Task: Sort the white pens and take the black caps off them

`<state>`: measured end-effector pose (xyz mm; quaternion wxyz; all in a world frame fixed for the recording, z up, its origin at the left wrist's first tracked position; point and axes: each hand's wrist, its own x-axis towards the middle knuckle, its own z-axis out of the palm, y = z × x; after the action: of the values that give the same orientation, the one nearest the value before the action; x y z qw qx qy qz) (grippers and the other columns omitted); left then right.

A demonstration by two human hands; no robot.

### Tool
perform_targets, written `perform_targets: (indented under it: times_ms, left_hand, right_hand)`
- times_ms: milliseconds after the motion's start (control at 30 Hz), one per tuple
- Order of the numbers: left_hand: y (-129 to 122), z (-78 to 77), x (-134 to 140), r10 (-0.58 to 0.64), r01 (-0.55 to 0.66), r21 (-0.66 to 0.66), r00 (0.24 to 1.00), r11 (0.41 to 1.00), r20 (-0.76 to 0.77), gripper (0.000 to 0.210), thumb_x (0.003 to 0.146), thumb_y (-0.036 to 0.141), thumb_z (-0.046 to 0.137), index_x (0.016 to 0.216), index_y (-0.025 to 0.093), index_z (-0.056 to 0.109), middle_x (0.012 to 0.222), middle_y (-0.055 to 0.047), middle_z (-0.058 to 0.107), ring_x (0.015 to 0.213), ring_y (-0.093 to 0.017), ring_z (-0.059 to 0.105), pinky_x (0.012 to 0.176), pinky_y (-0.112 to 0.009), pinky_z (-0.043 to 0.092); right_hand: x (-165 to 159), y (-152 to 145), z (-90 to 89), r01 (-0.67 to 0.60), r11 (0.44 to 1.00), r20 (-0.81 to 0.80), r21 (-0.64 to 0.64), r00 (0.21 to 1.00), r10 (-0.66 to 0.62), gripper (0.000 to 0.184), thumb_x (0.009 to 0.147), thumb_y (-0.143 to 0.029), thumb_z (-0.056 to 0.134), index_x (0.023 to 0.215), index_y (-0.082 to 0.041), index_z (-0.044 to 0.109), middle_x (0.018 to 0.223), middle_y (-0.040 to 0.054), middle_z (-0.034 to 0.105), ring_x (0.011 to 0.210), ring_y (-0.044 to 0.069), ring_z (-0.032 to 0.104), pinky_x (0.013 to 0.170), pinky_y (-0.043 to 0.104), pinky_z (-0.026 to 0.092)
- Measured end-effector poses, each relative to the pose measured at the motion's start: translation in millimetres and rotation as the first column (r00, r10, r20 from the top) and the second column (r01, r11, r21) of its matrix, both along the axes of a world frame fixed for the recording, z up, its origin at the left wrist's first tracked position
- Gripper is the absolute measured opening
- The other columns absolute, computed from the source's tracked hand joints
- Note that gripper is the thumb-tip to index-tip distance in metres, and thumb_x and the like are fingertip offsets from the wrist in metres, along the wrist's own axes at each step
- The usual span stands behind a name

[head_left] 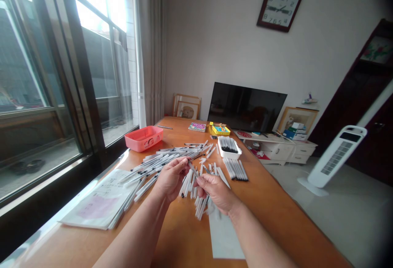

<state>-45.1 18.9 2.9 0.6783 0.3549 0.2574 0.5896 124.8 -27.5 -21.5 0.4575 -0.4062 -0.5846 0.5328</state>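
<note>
My left hand (174,178) and my right hand (217,190) are raised over the middle of the wooden table. Between them they grip a slim pen (192,168), one end pinched in each hand's fingertips. Around and beneath my hands lies a loose pile of pens (167,157) with pale barrels and black ends. To the right, a neat row of pens (235,170) lies side by side. Behind that row, a white plastic box (231,154) holds several more pens. A white sheet (225,235) lies partly under my right forearm.
A pink plastic basket (143,139) stands at the table's left edge. A stack of papers (98,202) lies front left. Farther back are a colourful booklet (197,127), a yellow box (220,129) and a single pen (165,127). A tower fan (333,157) stands right of the table (270,210).
</note>
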Motion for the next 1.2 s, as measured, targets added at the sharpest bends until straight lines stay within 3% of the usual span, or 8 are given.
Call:
perform_targets:
  times_ms: [133, 300, 500, 600, 800, 933, 1133, 1200]
  left_hand:
    - [2, -3.9, 0, 0.139, -0.127, 0.091, 0.981, 0.988, -0.138, 0.032, 0.069, 0.038, 0.084, 0.079, 0.015, 0.065, 0.067, 0.003, 0.056, 0.061, -0.008, 0.047, 0.063, -0.022, 0.038]
    - [3, -8.7, -1, 0.31, -0.237, 0.214, 0.84, 0.948, -0.445, 0.041, 0.077, 0.054, 0.073, 0.071, 0.019, 0.053, 0.06, 0.005, 0.049, 0.056, -0.01, 0.044, 0.058, -0.024, 0.036]
    - [2, -3.0, -4, 0.175, -0.086, 0.218, 0.884, 0.972, -0.432, 0.039, 0.079, 0.05, 0.068, 0.095, 0.015, 0.065, 0.073, 0.0, 0.06, 0.063, -0.013, 0.051, 0.063, -0.026, 0.041]
    - [4, -3.7, -6, 0.174, -0.063, 0.243, 0.866, 0.968, -0.469, 0.036, 0.077, 0.049, 0.072, 0.086, 0.015, 0.064, 0.07, 0.0, 0.059, 0.063, -0.012, 0.049, 0.064, -0.025, 0.04]
    - [10, -11.1, -15, 0.314, -0.111, 0.315, 0.615, 0.943, -0.723, 0.044, 0.086, 0.057, 0.059, 0.064, 0.02, 0.05, 0.056, 0.004, 0.045, 0.055, -0.012, 0.039, 0.054, -0.025, 0.029]
    - [12, -12.3, -19, 0.321, -0.088, 0.319, 0.482, 0.944, -0.815, 0.056, 0.092, 0.064, 0.042, 0.058, 0.02, 0.046, 0.053, 0.002, 0.044, 0.054, -0.014, 0.041, 0.055, -0.027, 0.029]
    - [12, -12.6, -16, 0.314, -0.051, 0.352, 0.583, 0.935, -0.75, 0.038, 0.089, 0.056, 0.052, 0.078, 0.02, 0.057, 0.068, 0.0, 0.06, 0.063, -0.016, 0.051, 0.06, -0.026, 0.037]
    - [13, -14.4, -16, 0.34, -0.046, 0.377, 0.541, 0.925, -0.769, 0.036, 0.088, 0.054, 0.055, 0.074, 0.02, 0.055, 0.064, 0.001, 0.057, 0.061, -0.015, 0.049, 0.059, -0.025, 0.035]
  right_hand:
    - [-1, 7, -7.4, 0.175, 0.971, 0.197, 0.165, 0.958, -0.207, 0.037, 0.091, -0.055, 0.062, 0.083, -0.019, 0.068, 0.065, 0.0, 0.061, 0.061, 0.014, 0.051, 0.061, 0.025, 0.04]
    - [2, 11, -12.9, 0.242, 0.896, 0.346, 0.372, 0.86, -0.376, 0.031, 0.092, -0.049, 0.062, 0.081, -0.02, 0.068, 0.063, -0.0028, 0.057, 0.059, 0.013, 0.046, 0.058, 0.024, 0.038]
    - [7, 12, -12.2, 0.248, 0.895, 0.367, 0.37, 0.847, -0.386, 0.028, 0.093, -0.046, 0.059, 0.087, -0.021, 0.071, 0.066, -0.0023, 0.063, 0.06, 0.014, 0.053, 0.059, 0.025, 0.04]
    - [9, 11, -9.4, 0.249, 0.875, 0.403, 0.415, 0.812, -0.423, 0.025, 0.093, -0.043, 0.06, 0.087, -0.022, 0.072, 0.069, -0.0012, 0.067, 0.063, 0.015, 0.057, 0.061, 0.026, 0.041]
    - [9, 7, -1.5, 0.192, 0.802, 0.485, 0.566, 0.709, -0.512, 0.013, 0.092, -0.032, 0.064, 0.09, -0.024, 0.074, 0.08, 0.0004, 0.071, 0.079, 0.018, 0.063, 0.071, 0.027, 0.043]
    - [8, 6, -1.0, 0.172, 0.786, 0.511, 0.594, 0.673, -0.534, 0.009, 0.09, -0.031, 0.066, 0.09, -0.024, 0.073, 0.083, 0.0009, 0.072, 0.081, 0.018, 0.064, 0.074, 0.028, 0.043]
    - [12, 8, -4.6, 0.179, 0.791, 0.514, 0.585, 0.673, -0.533, 0.009, 0.091, -0.031, 0.066, 0.092, -0.025, 0.073, 0.084, 0.0001, 0.072, 0.083, 0.019, 0.064, 0.074, 0.028, 0.043]
    - [13, 9, -5.1, 0.179, 0.785, 0.517, 0.593, 0.664, -0.541, 0.008, 0.091, -0.031, 0.066, 0.091, -0.025, 0.073, 0.084, 0.0, 0.072, 0.082, 0.019, 0.064, 0.074, 0.027, 0.043]
